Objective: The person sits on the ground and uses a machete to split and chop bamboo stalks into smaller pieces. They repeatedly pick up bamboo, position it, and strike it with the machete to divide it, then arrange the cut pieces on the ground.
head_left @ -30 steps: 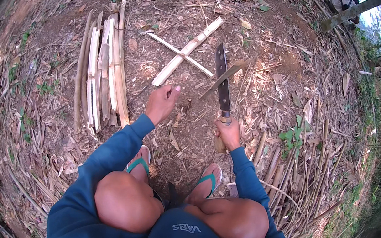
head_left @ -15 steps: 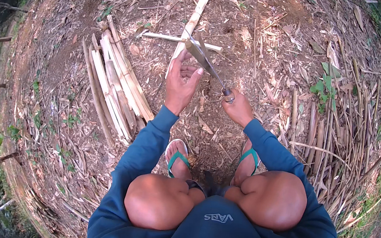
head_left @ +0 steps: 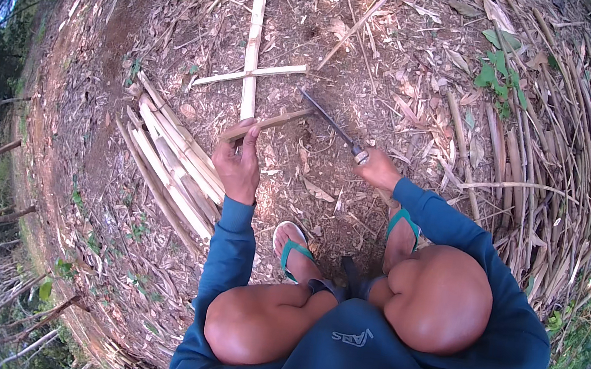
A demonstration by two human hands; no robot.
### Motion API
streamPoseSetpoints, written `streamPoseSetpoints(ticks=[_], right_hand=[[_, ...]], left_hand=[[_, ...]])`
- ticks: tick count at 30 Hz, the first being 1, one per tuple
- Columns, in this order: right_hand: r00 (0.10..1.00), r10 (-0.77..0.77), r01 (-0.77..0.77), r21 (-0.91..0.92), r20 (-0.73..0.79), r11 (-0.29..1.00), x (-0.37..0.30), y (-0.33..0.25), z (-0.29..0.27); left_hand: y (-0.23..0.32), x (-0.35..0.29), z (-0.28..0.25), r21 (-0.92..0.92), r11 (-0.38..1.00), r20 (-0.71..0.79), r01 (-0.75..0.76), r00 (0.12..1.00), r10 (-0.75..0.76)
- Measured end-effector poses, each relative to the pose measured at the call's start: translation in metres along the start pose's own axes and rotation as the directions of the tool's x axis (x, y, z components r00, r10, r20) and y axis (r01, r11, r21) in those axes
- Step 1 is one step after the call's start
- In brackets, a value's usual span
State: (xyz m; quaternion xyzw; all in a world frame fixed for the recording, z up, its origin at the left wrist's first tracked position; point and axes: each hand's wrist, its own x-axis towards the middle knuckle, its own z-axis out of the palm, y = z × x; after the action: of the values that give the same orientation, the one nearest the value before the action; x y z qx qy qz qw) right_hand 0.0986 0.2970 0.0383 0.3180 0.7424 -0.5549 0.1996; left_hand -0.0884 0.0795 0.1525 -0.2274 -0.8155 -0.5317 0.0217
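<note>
My left hand pinches a short split strip of wood, bamboo-like, between thumb and fingers. The strip slants up to the right, and its far end comes close to the blade of a knife. Closed round the knife's handle is my right hand; the blade points up and left. I cannot tell whether blade and strip touch. Beyond my left hand a long pale slat lies on the ground, with a narrower slat across it.
A bundle of split pale sticks lies left of my left forearm. A big heap of long thin stalks spreads at right, beside a green leafy plant. A brownish strip slants beyond the knife. My sandalled feet stand on leaf-littered soil.
My left hand has moved left with the strip, which now lies more level and apart from most of the blade. A brownish strip has appeared beyond the knife tip. The whole view has shifted.
</note>
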Motion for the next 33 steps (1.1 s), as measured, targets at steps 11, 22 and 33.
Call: streamPoseSetpoints(ticks=[11, 22, 33], right_hand=[[0.905, -0.372, 0.399, 0.106, -0.209, 0.911, -0.065, -0.093, -0.03], [0.756, -0.592, 0.635, 0.093, -0.278, 0.767, -0.102, -0.168, -0.063], [0.926, -0.373, 0.368, 0.329, -0.048, 0.87, -0.094, -0.157, -0.066]], left_hand=[[0.038, 0.051, 0.038, 0.036, 0.993, 0.144, -0.108, 0.984, 0.102], [0.052, 0.05, 0.063, 0.127, 0.973, 0.115, -0.191, 0.977, 0.177], [0.064, 0.043, 0.057, 0.221, 0.943, 0.164, -0.25, 0.962, 0.217]])
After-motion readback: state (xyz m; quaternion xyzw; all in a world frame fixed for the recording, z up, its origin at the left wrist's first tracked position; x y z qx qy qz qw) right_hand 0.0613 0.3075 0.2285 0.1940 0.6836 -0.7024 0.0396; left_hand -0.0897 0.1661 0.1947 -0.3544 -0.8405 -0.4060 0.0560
